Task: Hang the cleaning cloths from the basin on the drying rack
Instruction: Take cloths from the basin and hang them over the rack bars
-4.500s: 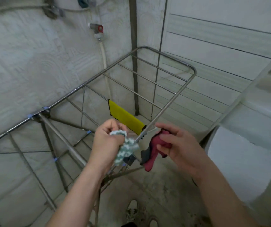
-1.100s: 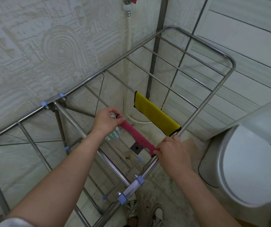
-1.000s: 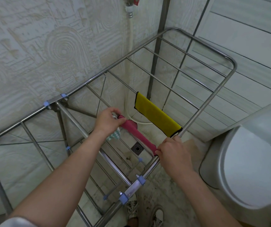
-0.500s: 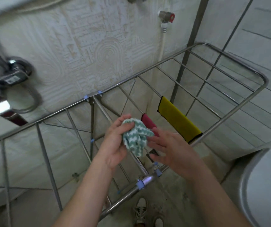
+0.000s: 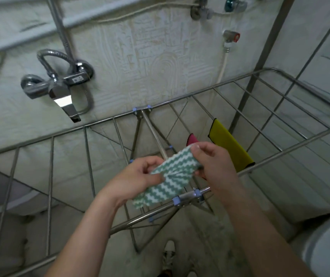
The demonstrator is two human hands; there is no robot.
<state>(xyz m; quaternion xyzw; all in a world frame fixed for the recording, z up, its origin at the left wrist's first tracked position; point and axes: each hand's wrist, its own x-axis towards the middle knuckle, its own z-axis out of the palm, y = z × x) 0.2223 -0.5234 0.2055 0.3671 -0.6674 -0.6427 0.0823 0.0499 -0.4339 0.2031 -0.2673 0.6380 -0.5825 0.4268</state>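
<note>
Both hands are working close together over the middle of the drying rack (image 5: pixel 104 119), each one clamped on the same green-and-white cloth (image 5: pixel 170 176). The left hand (image 5: pixel 138 178) is gripping the cloth's bunched lower left part between thumb and curled fingers. The right hand (image 5: pixel 212 162) is pinching the upper right corner, thumb on top. The cloth is being held in the air between them, partly spread. Its zigzag stripes are showing, and its lower edge is hanging down in front of the rack's near rail, beside a blue clip (image 5: pixel 175 201). Whether it is touching that rail I cannot tell.

On the rack's right wing a yellow cloth (image 5: pixel 230 146) is hanging over one rung, running from near the middle of the wing down to the near rail. Just beside it, on the next rung to the left, a red cloth (image 5: pixel 192 139) is peeking out. Most of it is hiding behind the right hand.

Behind the rack the patterned wall (image 5: pixel 140 56) is carrying a chrome mixer tap (image 5: pixel 60 86) with a looped metal hose (image 5: pixel 64 33), and further right a small valve (image 5: pixel 231 36) with a red handle. A white toilet (image 5: pixel 327 246) is sitting at the lower right, and a pale shoe (image 5: pixel 169 254) is showing on the floor under the rack.
</note>
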